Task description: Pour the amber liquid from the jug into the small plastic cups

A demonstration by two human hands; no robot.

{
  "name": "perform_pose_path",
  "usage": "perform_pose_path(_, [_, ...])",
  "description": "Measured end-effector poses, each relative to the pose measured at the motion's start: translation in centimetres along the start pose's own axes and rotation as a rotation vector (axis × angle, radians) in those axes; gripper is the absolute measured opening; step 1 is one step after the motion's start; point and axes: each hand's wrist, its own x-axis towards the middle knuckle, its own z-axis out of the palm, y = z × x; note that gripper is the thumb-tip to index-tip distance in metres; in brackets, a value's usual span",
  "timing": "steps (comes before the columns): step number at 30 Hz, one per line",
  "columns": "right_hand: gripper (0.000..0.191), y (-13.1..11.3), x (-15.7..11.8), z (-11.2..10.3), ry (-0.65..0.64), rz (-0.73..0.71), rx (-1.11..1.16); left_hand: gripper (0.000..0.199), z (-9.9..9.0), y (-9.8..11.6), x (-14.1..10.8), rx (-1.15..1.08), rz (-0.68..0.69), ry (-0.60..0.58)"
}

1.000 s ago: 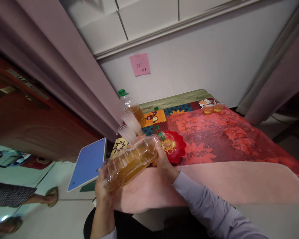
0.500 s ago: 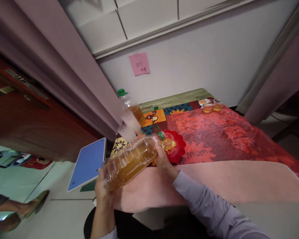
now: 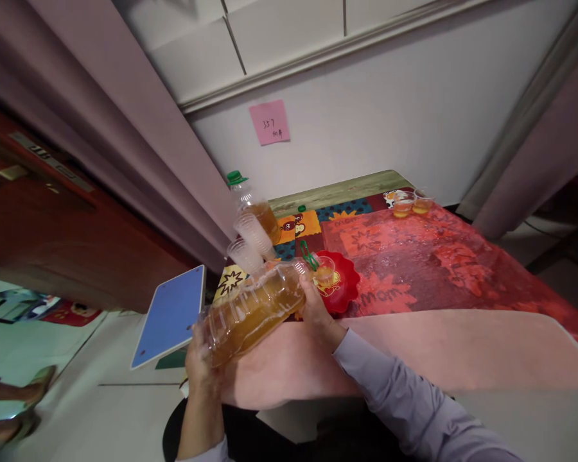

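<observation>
A large clear plastic bottle [image 3: 255, 314] of amber liquid lies tilted in both my hands. My left hand [image 3: 201, 359] is wrapped round its base, and my right hand [image 3: 315, 308] grips near the neck. A green ring handle [image 3: 308, 255] sits at the neck end, with no cap visible on it. Just beyond the mouth, a clear plastic cup [image 3: 325, 271] stands in a red scalloped dish [image 3: 347, 289]; some amber liquid shows in the cup. Whether liquid is flowing cannot be made out.
Behind my bottle stand stacked clear cups [image 3: 254, 234] and a second bottle [image 3: 262, 215] with a green cap. A loose green cap [image 3: 302, 208] lies near the wall. Two filled cups [image 3: 411, 205] stand at the far right. A blue board [image 3: 171, 314] juts out left.
The bottle and both my hands stay nearly still. At the far left, another person's feet have moved further left.
</observation>
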Motion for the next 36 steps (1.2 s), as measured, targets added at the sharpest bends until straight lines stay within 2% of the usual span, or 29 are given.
perform_pose_path(3, [0.066, -0.6, -0.4, -0.2, 0.027, 0.021, 0.020, 0.034, -0.6, -1.1, 0.5, -0.011, -0.004, -0.095])
perform_pose_path(7, [0.061, -1.1, -0.5, -1.0, 0.043, -0.055, -0.142, 0.048, -1.1, -3.8, 1.3, -0.082, 0.033, -0.270])
perform_pose_path(12, [0.065, -0.9, -0.1, -2.0, 0.028, -0.152, -0.264, 0.047, -1.4, -7.3, 2.6, -0.160, 0.079, -0.198])
perform_pose_path(15, [0.067, -0.8, 0.0, -2.2, -0.012, -0.187, -0.303, 0.042, -1.7, -8.2, 3.0, -0.157, 0.073, -0.165])
perform_pose_path(18, [0.065, -0.9, -0.3, -2.2, -0.029, -0.183, -0.322, 0.041, -2.1, -7.8, 2.9, -0.140, 0.056, -0.158])
perform_pose_path(20, [0.068, -0.9, -0.5, -2.2, -0.044, -0.183, -0.331, 0.053, -2.6, -6.8, 2.8, -0.131, 0.083, -0.196])
perform_pose_path(21, [0.071, -0.9, -0.6, -2.2, -0.057, -0.187, -0.338, 0.060, -2.8, -6.2, 2.7, -0.112, 0.140, -0.224])
perform_pose_path(23, [0.078, -0.9, -0.7, -2.2, -0.079, -0.203, -0.359, 0.072, -3.5, -4.8, 2.8, 0.020, 0.364, -0.306])
perform_pose_path(26, [0.084, -0.8, -0.9, -1.8, -0.093, -0.231, -0.382, 0.100, -4.4, -3.1, 3.1, 0.453, 0.779, -0.492])
perform_pose_path(28, [0.083, -0.9, -1.0, -1.4, -0.106, -0.243, -0.384, 0.118, -4.8, -2.5, 3.4, 0.693, 0.936, -0.602])
perform_pose_path(30, [0.081, -1.2, -1.2, -0.8, -0.126, -0.247, -0.384, 0.127, -5.0, -2.1, 3.7, 0.816, 0.990, -0.669])
perform_pose_path(32, [0.079, -1.6, -1.4, -0.2, -0.155, -0.246, -0.392, 0.128, -5.0, -2.1, 3.7, 0.857, 0.988, -0.691])
perform_pose_path(34, [0.079, -2.1, -1.5, 0.2, -0.219, -0.240, -0.399, 0.120, -5.0, -2.1, 3.6, 0.832, 0.956, -0.666])
perform_pose_path(36, [0.081, -2.7, -1.5, 0.2, -0.343, -0.206, -0.411, 0.109, -5.0, -2.1, 3.1, 0.746, 0.892, -0.624])
